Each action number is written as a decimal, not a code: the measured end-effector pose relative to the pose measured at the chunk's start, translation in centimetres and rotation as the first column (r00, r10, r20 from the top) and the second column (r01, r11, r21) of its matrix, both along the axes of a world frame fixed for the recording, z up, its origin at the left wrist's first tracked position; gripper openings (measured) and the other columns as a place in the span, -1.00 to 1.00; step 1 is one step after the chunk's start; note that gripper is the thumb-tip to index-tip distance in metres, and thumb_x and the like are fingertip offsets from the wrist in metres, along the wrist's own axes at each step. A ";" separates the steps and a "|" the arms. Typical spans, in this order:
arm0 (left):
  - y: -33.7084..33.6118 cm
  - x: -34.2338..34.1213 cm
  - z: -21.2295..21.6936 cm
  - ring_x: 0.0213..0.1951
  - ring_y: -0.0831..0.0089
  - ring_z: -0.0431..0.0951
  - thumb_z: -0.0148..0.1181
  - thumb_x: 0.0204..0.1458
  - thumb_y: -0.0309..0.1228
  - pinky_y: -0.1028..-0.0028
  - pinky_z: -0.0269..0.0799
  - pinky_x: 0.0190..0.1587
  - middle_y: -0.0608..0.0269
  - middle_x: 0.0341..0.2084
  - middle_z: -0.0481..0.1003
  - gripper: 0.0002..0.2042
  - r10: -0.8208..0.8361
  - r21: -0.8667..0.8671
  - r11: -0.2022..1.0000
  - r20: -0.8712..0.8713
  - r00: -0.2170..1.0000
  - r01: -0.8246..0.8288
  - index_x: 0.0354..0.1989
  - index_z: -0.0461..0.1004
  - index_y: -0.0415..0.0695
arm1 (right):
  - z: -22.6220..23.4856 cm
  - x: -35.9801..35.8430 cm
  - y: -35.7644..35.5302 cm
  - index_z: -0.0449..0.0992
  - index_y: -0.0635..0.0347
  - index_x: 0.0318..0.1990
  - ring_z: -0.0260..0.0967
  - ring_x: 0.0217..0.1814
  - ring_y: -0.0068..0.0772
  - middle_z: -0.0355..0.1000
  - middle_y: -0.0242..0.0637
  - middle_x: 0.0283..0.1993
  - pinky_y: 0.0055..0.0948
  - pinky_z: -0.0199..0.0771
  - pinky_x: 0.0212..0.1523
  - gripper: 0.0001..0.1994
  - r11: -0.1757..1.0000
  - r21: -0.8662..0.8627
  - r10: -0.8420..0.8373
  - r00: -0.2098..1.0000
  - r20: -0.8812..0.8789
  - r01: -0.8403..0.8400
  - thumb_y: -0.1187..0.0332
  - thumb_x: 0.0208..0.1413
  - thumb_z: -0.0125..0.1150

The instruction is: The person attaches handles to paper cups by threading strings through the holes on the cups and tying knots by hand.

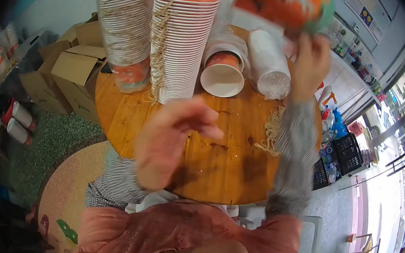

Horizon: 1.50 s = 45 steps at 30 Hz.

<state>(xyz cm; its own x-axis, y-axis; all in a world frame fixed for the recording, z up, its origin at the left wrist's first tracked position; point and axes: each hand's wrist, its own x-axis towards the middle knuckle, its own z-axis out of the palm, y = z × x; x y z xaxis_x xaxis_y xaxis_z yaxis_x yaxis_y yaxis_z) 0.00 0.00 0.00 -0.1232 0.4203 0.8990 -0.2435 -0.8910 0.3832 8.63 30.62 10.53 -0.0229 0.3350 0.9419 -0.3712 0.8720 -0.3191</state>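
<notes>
My stacked paper buckets (183,55) at 11 o'clock look smooth; I see glossy plastic wrap (273,86) at 1, rough fibre cord (273,129) at 3, matt cardboard boxes (75,68) at 10, glossy wood tabletop (217,177) at 6.

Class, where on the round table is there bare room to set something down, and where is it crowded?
The round table is bare, save specks, at front between the left hand and cord bundle, and along its left edge before the bagged stack. The back is crowded: that stack, the tall cup stack, a tipped cup and wrapped cups.
</notes>
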 end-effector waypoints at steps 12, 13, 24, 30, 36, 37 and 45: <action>-6.0 -2.1 9.1 -0.04 0.25 0.44 0.11 0.14 -0.04 0.35 0.59 -0.10 0.30 -0.13 0.43 -0.62 -0.309 -0.032 0.949 -0.303 0.901 0.315 -0.11 0.42 -0.13 | 15.5 -13.4 -4.1 0.43 0.37 -0.30 0.53 -0.46 -0.28 0.49 -0.07 -0.46 -0.37 0.56 -0.43 -0.92 0.915 0.387 -0.247 0.917 0.315 0.113 0.53 0.09 0.05; -7.0 -2.1 9.7 0.02 0.21 0.45 0.13 0.14 -0.06 0.31 0.62 -0.07 0.31 -0.15 0.43 -0.64 -0.330 -0.056 0.942 -0.330 0.885 0.331 -0.18 0.48 -0.14 | 15.7 -14.3 -5.1 0.43 0.37 -0.30 0.52 -0.47 -0.29 0.49 -0.07 -0.46 -0.37 0.55 -0.43 -0.92 0.945 0.316 -0.202 0.910 0.363 0.083 0.53 0.09 0.06; -7.6 -4.0 9.9 -0.01 0.08 0.40 -0.05 0.26 -0.28 0.34 0.58 -0.11 0.10 -0.15 0.42 -0.78 -0.592 -0.228 0.796 -0.096 0.800 0.561 0.04 0.39 0.07 | 12.3 -19.8 -1.0 0.52 0.29 -0.31 0.49 -0.30 -0.03 0.51 0.00 -0.34 -0.21 0.49 -0.25 -0.84 0.869 0.404 -0.432 0.835 0.341 0.284 0.39 0.00 0.19; -7.4 -3.9 8.8 -0.09 0.12 0.41 -0.05 0.26 -0.26 0.36 0.55 -0.19 0.10 -0.20 0.41 -0.78 -0.558 -0.193 0.815 -0.013 0.830 0.546 0.01 0.40 0.03 | 10.5 -20.4 -1.7 0.50 0.31 -0.27 0.48 -0.25 0.06 0.51 0.03 -0.32 -0.17 0.48 -0.19 -0.82 0.834 0.468 -0.480 0.802 0.355 0.292 0.38 0.03 0.18; -6.6 -2.6 8.2 -0.17 0.17 0.41 -0.04 0.26 -0.23 0.38 0.52 -0.27 0.10 -0.25 0.41 -0.78 -0.550 -0.177 0.816 0.058 0.833 0.551 -0.03 0.40 -0.01 | 8.8 -18.5 -2.3 0.43 0.35 -0.10 0.45 -0.11 0.11 0.48 0.08 -0.17 -0.13 0.44 -0.07 -0.73 0.771 0.592 -0.348 0.934 0.081 0.235 0.44 0.03 0.16; -6.4 -2.6 7.9 -0.18 0.18 0.42 -0.04 0.26 -0.23 0.38 0.51 -0.28 0.10 -0.26 0.41 -0.77 -0.536 -0.171 0.823 0.076 0.841 0.541 -0.03 0.40 -0.02 | 7.8 -18.2 -2.8 0.43 0.35 -0.10 0.45 -0.11 0.11 0.48 0.08 -0.17 -0.13 0.44 -0.07 -0.73 0.776 0.590 -0.338 0.937 0.090 0.224 0.44 0.03 0.16; -4.5 -1.2 5.5 -0.28 0.24 0.43 -0.04 0.25 -0.19 0.41 0.47 -0.39 0.09 -0.33 0.41 -0.75 -0.507 -0.143 0.828 0.222 0.833 0.542 -0.08 0.41 -0.07 | -8.3 -8.8 0.5 0.46 0.20 -0.03 0.50 -0.07 -0.20 0.51 -0.17 -0.10 -0.35 0.49 -0.06 -0.75 0.971 -0.205 -0.033 0.919 0.392 0.122 0.34 0.18 0.10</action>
